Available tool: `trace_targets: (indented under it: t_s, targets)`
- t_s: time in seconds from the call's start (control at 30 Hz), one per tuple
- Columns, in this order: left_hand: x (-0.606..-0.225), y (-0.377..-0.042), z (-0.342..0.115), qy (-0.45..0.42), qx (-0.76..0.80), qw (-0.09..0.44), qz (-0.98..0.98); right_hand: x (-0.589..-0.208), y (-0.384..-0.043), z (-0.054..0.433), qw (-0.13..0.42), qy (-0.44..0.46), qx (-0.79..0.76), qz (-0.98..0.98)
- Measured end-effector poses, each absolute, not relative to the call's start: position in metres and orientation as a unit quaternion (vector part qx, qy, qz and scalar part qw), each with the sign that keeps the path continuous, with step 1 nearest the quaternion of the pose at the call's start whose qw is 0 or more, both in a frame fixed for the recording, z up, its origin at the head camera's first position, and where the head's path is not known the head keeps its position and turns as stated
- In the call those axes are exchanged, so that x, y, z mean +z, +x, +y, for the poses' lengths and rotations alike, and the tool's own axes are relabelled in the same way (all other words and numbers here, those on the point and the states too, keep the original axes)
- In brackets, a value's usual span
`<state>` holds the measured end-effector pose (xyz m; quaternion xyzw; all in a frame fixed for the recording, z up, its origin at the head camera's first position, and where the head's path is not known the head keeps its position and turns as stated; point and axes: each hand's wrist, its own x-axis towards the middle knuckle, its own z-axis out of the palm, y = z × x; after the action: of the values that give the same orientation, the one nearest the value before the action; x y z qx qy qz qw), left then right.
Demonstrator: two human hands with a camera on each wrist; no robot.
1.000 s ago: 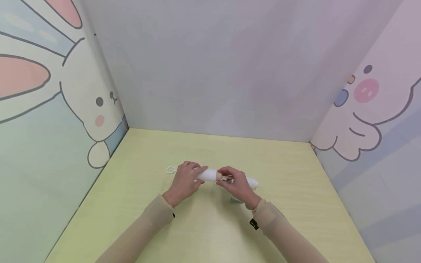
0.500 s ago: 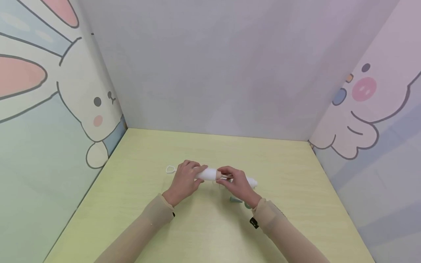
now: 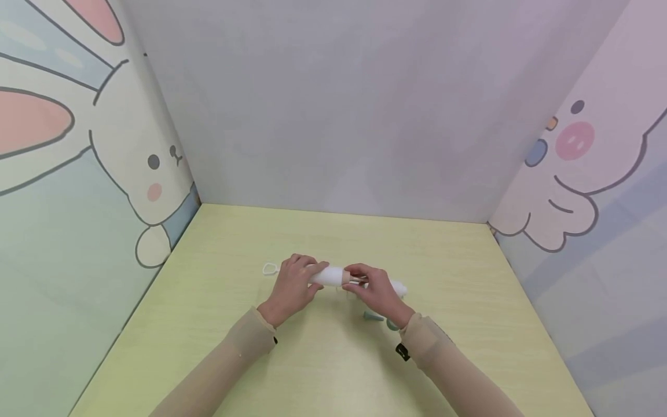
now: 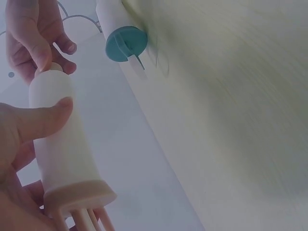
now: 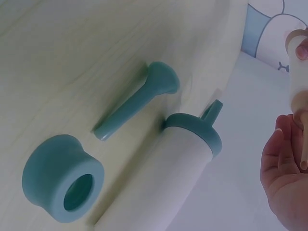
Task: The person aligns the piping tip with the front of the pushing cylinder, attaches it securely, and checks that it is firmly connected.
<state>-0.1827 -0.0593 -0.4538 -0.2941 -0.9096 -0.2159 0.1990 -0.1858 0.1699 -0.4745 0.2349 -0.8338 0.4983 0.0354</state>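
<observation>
My left hand (image 3: 296, 286) grips a white syringe-like tube (image 3: 331, 276) lying level in the air above the table. In the left wrist view, a beige collar (image 4: 79, 195) with several long prongs shows at its near end. Left of that hand, a white loop (image 3: 270, 269) sticks out. My right hand (image 3: 375, 291) pinches the beige cap (image 3: 346, 278) at the tube's other end. In the right wrist view, a slim beige nozzle (image 5: 304, 139) runs from that cap past the fingers. Both hands are close together at mid-table.
A second white tube (image 5: 154, 178) with a teal end cap (image 5: 197, 130) lies on the table (image 3: 312, 370) behind my right hand. Nearer my right wrist lie a teal funnel-shaped nozzle (image 5: 134, 98) and a teal ring (image 5: 62, 178). Cartoon-printed walls enclose the back and sides.
The head view has shifted very slightly. Both hands stay on the tube in almost the same pose, and the teal pieces show a little more beside the right wrist.
</observation>
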Motion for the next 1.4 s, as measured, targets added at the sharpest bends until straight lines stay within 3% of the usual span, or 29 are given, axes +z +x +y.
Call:
trace_targets:
  t_s: [0.53,0.83,1.1,1.4]
  targets:
    - [-0.461,-0.183,-0.067,-0.278,-0.212,0.177,-0.920,-0.482,-0.190,0.163,-0.005,0.222,0.496,-0.840]
    - [-0.474,-0.184,-0.080,-0.265,-0.207,0.169,-0.927,-0.488,-0.195,0.149,0.023,0.283,0.405,-0.869]
    - [-0.487,-0.181,-0.098,-0.245,-0.191,0.139,-0.940,-0.493,-0.192,0.128,-0.010,0.304,0.323,-0.896]
    - [-0.498,-0.182,-0.113,-0.234,-0.182,0.126,-0.947,-0.505,-0.192,0.104,0.000,0.327,0.289,-0.899]
